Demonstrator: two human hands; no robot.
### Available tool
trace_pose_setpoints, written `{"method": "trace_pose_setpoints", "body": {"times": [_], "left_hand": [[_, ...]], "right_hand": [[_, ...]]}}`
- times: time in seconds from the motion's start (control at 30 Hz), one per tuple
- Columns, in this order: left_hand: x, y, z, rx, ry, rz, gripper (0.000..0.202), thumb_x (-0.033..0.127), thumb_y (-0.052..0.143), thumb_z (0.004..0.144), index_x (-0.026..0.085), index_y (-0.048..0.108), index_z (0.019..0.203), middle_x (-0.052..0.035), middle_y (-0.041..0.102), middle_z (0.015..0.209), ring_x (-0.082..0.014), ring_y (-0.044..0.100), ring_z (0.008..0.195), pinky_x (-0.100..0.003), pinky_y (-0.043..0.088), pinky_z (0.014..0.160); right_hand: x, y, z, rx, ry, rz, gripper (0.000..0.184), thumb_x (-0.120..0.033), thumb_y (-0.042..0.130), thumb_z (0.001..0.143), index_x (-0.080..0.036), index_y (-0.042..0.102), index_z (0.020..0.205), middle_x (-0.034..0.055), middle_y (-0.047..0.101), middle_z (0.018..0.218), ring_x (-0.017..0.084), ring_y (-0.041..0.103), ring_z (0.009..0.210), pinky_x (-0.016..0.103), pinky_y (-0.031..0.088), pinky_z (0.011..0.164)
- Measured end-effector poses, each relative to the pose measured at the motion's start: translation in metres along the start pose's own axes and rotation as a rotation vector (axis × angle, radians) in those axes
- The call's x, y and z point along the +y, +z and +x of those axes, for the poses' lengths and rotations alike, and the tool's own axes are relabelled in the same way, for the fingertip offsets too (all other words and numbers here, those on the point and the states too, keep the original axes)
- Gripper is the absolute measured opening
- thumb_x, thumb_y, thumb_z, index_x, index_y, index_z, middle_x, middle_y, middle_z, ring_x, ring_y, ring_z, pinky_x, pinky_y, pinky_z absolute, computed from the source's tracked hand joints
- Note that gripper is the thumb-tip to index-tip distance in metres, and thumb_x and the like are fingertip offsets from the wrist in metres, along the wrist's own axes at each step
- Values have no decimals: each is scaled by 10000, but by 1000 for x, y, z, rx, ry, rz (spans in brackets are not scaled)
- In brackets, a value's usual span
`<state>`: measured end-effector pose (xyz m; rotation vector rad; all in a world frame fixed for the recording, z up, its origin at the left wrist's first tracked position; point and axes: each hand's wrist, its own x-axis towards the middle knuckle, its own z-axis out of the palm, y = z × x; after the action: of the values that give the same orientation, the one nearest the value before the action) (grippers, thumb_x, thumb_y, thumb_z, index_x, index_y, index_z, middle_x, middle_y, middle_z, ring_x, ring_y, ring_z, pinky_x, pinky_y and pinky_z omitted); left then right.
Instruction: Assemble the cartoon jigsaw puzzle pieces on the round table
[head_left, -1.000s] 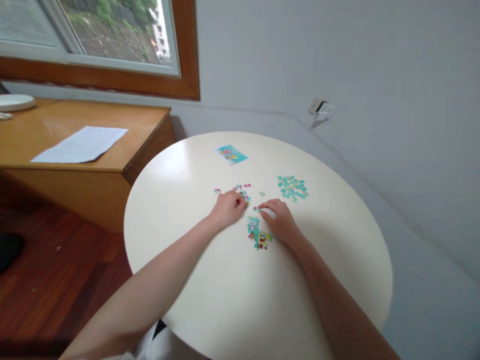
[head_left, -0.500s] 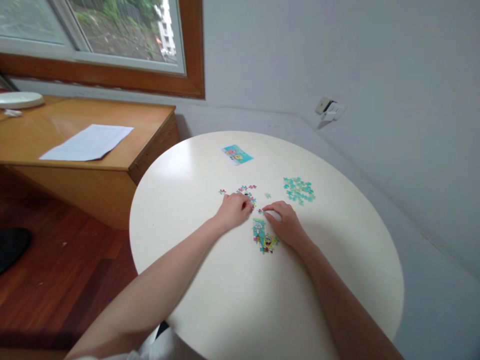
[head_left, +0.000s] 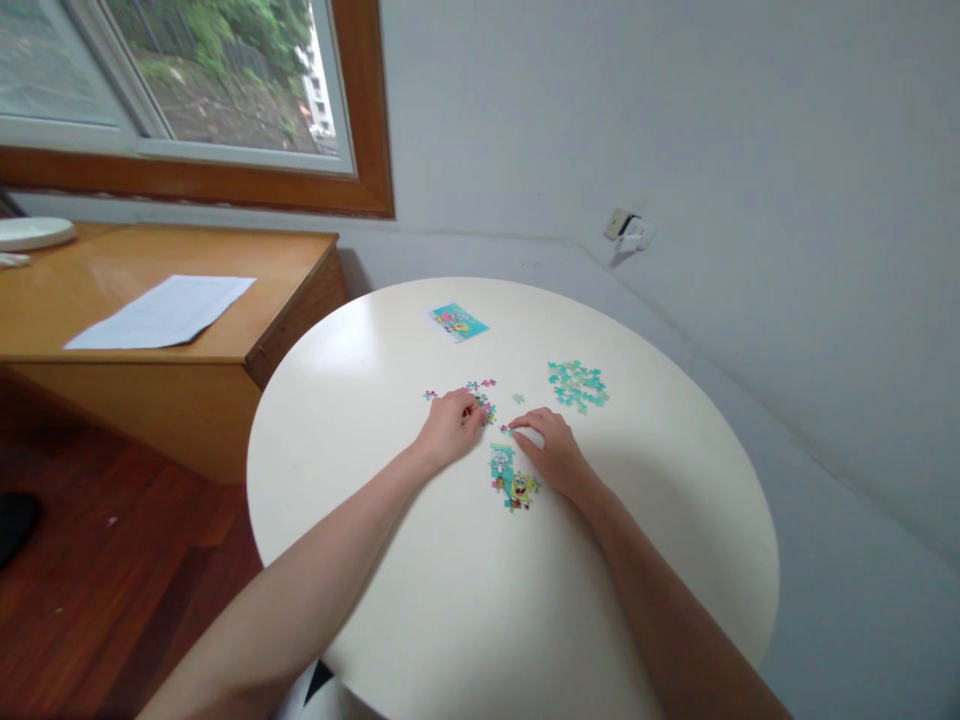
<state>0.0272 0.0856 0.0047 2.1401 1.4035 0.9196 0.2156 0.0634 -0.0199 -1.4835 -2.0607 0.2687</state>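
Observation:
My left hand (head_left: pixel 452 428) rests on the table with its fingers curled, beside a loose cluster of pink and multicoloured jigsaw pieces (head_left: pixel 490 410). Whatever those fingers hold, if anything, is hidden. Thumb and forefinger of my right hand (head_left: pixel 553 448) pinch a small pink and teal jigsaw piece (head_left: pixel 505 429) at the tabletop. Just below it, toward me, lies a joined section of the jigsaw puzzle (head_left: pixel 511 478) with a teal figure and a yellow square cartoon character. A single pale green piece (head_left: pixel 518 398) lies beyond my right hand.
A heap of teal and green pieces (head_left: pixel 577 385) sits at the right on the round white table (head_left: pixel 360 420). Farther back lies a picture card (head_left: pixel 459 322). To the left stands a wooden desk (head_left: pixel 292 270) with paper sheets (head_left: pixel 165 312). A wall socket (head_left: pixel 628 228) is behind.
The whole view has shifted slightly as my head moved, so the table appears a little more to the left. Both hands keep nearly the same pose among the pieces.

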Motion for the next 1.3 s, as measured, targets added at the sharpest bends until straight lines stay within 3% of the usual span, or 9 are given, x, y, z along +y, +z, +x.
{"method": "trace_pose_setpoints", "body": {"times": [0.7,1.03,1.3], "left_hand": [[1,-2,1,6,-24,42,257,190,421,835,169,491,589,-19,525,652,-140,483,655,-263,372,645],[-4,-4,2,99,-116,108,225,236,442,863,167,593,712,-48,584,791,-170,541,800,-306,395,763],[-2,-3,1,55,-188,178,241,240,440,869,161,626,739,-71,599,870,-206,541,912,-355,368,815]], "right_hand": [[0,0,0,-7,8,0,158,-193,524,775,-225,651,864,57,617,919,208,543,904,383,390,866],[1,1,0,7,-1,7,115,-249,581,760,-246,653,848,48,610,907,209,541,887,389,398,855],[-2,1,0,10,17,8,125,-231,581,755,-242,660,852,48,611,907,211,542,895,393,393,865]]}}
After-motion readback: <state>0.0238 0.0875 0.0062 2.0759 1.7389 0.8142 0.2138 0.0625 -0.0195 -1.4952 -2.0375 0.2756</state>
